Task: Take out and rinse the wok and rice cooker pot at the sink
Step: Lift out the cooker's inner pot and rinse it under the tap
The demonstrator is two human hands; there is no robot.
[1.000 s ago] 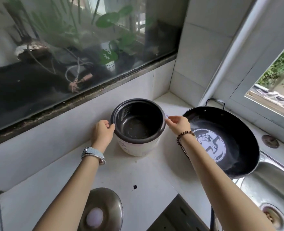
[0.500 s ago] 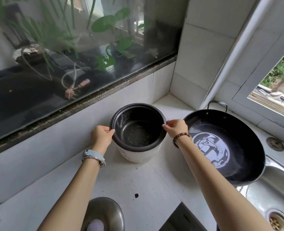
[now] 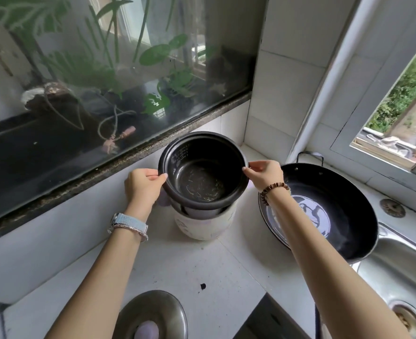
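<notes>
Nearest the camera, at the table's front edge, a steel lid (image 3: 153,314) with a pale knob lies flat, and a small dark speck (image 3: 202,286) marks the white top just beyond it. Both forearms reach forward from there over the table; the left one wears a watch (image 3: 128,225), the right a bead bracelet (image 3: 274,190). Farther in, toward the back corner, the white rice cooker body (image 3: 203,225) stands upright, and the black rice cooker pot (image 3: 203,171) is raised partway out of it, tilted a little, its base not yet clear of the body's mouth. The left hand (image 3: 143,185) has its grip closed on the pot's rim at the near-left side, thumb over the lip and fingers under; the right hand (image 3: 265,173) pinches the rim at the opposite side in the same way, wrist cocked up. Just beside the cooker on the right, the wok (image 3: 336,214) sits overhanging the sink (image 3: 397,272), whose drain shows at the table's right front; no water is seen running. Judging from this, the wok looks already brought to the sink, though whether it has been rinsed cannot be told, and the pot is in mid-removal. Left to do: lift the pot free, carry it across to the sink and rinse it.
</notes>
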